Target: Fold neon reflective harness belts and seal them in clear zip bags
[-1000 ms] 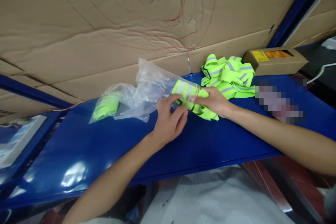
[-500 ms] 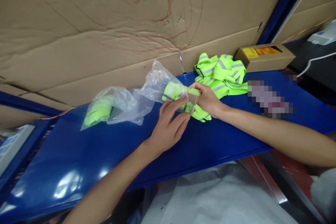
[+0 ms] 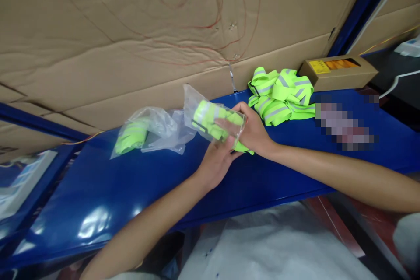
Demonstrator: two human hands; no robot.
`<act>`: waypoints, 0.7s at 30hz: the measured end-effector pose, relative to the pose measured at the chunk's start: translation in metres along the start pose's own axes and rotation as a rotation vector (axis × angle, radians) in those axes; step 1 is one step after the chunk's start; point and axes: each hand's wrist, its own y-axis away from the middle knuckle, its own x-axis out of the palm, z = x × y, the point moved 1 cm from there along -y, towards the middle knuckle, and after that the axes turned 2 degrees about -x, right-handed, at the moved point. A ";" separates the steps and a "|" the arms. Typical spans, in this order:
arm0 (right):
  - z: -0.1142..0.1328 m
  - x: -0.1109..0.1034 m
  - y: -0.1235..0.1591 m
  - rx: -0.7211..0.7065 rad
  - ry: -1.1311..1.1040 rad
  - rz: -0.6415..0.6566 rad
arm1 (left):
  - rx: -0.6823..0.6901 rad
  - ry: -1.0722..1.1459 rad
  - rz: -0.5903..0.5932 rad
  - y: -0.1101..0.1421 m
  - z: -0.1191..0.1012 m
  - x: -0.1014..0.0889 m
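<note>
A clear plastic bag (image 3: 190, 100) surrounds most of a rolled yellow-green reflective strap (image 3: 204, 116); one end of the strap sticks out at the bag's mouth. My left hand (image 3: 216, 159) grips the bag from below near that mouth, its fingers partly behind the plastic. At the mouth, my right hand (image 3: 251, 131) is closed on the strap, with some fingers showing through the plastic. To the left lies a bagged strap roll (image 3: 133, 134), beside loose clear plastic (image 3: 177, 133).
A heap of yellow-green reflective straps (image 3: 282, 94) lies behind my right hand. A cardboard box (image 3: 341, 76) with a window stands at the back right. The blue table (image 3: 157, 183) meets an upright cardboard sheet (image 3: 147, 70). A blurred-out patch (image 3: 344, 127) lies at right.
The strap now sits deeper in the bag. My left hand has shifted lower, from over the bag to gripping it from below. The view has swung slightly.
</note>
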 end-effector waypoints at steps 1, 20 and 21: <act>0.002 0.005 -0.001 -0.015 0.036 -0.009 | -0.017 0.024 0.005 0.002 -0.001 0.000; -0.001 0.004 -0.012 -0.181 -0.047 0.339 | 0.094 0.111 -0.049 -0.008 -0.017 -0.021; -0.003 0.001 -0.013 -0.192 -0.054 0.389 | 0.093 0.115 -0.044 -0.010 -0.019 -0.024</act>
